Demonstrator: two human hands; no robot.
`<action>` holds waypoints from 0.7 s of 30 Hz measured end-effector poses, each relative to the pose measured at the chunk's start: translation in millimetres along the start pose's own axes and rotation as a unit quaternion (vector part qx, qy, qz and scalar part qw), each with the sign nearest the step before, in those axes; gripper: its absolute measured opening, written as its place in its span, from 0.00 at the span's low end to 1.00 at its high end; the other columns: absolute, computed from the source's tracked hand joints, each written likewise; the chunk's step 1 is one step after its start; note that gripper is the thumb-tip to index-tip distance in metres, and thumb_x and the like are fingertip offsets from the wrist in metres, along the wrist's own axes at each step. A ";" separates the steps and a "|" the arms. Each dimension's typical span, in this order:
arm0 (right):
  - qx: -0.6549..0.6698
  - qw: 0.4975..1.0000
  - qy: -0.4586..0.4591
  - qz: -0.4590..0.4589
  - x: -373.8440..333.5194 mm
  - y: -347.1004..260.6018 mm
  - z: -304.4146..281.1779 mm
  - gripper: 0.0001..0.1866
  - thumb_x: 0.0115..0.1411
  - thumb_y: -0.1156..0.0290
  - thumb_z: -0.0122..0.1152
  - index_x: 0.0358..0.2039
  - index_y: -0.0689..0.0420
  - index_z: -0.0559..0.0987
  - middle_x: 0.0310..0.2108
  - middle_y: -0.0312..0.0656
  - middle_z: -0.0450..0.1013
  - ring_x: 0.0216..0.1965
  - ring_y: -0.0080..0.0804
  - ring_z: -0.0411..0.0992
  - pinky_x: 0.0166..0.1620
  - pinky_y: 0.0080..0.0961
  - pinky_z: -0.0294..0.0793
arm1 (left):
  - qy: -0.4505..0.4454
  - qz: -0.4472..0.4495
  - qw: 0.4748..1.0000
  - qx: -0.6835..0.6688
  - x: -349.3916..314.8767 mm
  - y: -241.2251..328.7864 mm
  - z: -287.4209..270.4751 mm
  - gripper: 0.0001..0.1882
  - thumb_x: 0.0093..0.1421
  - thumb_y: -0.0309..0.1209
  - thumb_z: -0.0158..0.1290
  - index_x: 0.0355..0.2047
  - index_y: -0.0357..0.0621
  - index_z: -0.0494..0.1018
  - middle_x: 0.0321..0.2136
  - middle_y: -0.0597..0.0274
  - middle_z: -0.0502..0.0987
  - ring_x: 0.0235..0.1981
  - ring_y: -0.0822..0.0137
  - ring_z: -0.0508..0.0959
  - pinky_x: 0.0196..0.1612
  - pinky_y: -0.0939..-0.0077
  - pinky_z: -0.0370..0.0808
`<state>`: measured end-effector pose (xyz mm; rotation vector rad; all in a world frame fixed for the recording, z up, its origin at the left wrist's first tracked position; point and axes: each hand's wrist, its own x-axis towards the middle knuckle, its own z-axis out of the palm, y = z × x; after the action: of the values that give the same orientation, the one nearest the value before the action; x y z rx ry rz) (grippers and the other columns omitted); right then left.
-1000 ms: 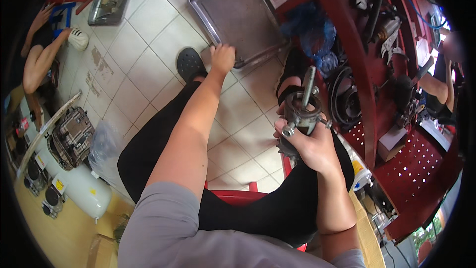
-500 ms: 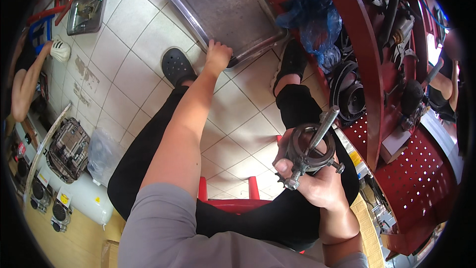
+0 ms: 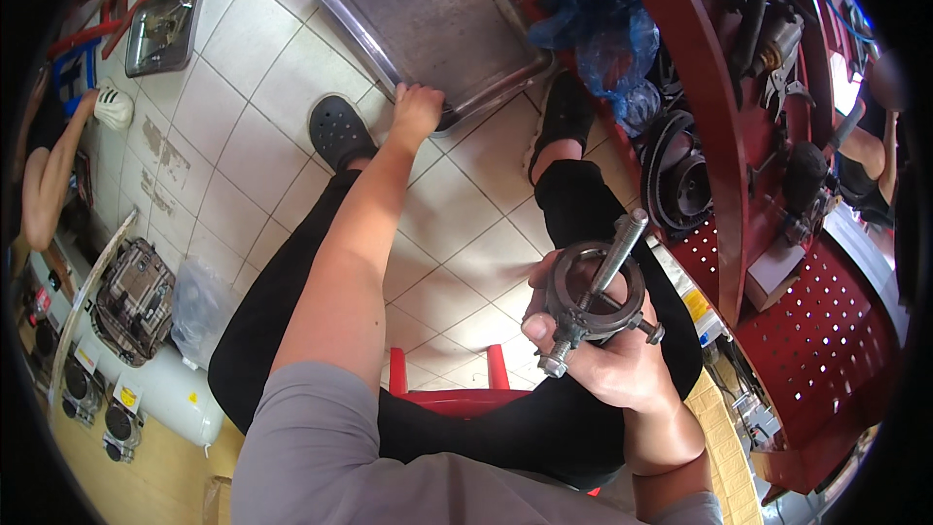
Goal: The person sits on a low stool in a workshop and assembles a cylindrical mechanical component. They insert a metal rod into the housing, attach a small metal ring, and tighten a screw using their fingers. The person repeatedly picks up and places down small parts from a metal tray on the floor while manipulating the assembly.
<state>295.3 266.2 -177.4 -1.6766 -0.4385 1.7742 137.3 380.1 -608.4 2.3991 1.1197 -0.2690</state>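
Note:
My left hand (image 3: pixel 418 110) reaches forward to a large grey metal tray (image 3: pixel 432 24) on the floor, its fingers bent over the near rim at the corner. Above my right thigh, my right hand (image 3: pixel 622 365) is wrapped around a ring-shaped metal puller (image 3: pixel 556 294). One long threaded bolt slants up across the ring's opening, and shorter bolts stick out at its sides. Part of the puller's underside is hidden by my palm and fingers.
Right of my leg stands a red metal cart (image 3: pixel 724 136) holding pulleys, tools and a blue plastic bag (image 3: pixel 612 39). A smaller metal tray (image 3: pixel 163 29) lies far left, near another person's arm (image 3: pixel 49 160). A white tank (image 3: pixel 160 394) is at left.
The whole view has shifted slightly, moving the scene a little left. The puller has tilted a bit in my right hand's grip. My left hand remains at the tray's rim.

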 end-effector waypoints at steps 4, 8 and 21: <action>-0.025 0.999 0.004 -0.042 0.8 4.5 0.4 0.16 0.51 0.80 0.64 0.40 0.65 0.71 0.26 0.38 0.72 0.27 0.20 0.70 0.30 0.19 0.69 | 0.019 0.018 1.000 0.010 -2.3 6.9 -6.9 0.06 0.50 0.30 0.50 0.24 0.52 0.78 0.29 0.63 0.78 0.39 0.60 0.75 0.47 0.59 0.62; -0.030 0.998 -0.011 -0.058 -0.3 3.5 -1.2 0.19 0.52 0.79 0.65 0.43 0.65 0.70 0.27 0.39 0.72 0.27 0.21 0.70 0.28 0.18 0.69 | -0.003 0.021 0.999 0.031 -1.4 7.4 -6.7 0.07 0.45 0.33 0.56 0.27 0.51 0.77 0.29 0.61 0.77 0.40 0.59 0.75 0.44 0.57 0.63; -0.050 0.997 -0.015 -0.056 -0.4 4.2 -4.0 0.19 0.52 0.79 0.65 0.44 0.66 0.70 0.31 0.40 0.71 0.29 0.22 0.70 0.30 0.19 0.70 | 0.010 0.040 0.999 -0.031 0.8 5.9 9.4 0.09 0.45 0.29 0.55 0.30 0.48 0.74 0.28 0.57 0.77 0.38 0.52 0.75 0.41 0.56 0.67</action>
<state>298.2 262.1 -180.4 -1.6601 -0.6317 1.7216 142.6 372.7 -614.8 2.3896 1.0234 -0.1825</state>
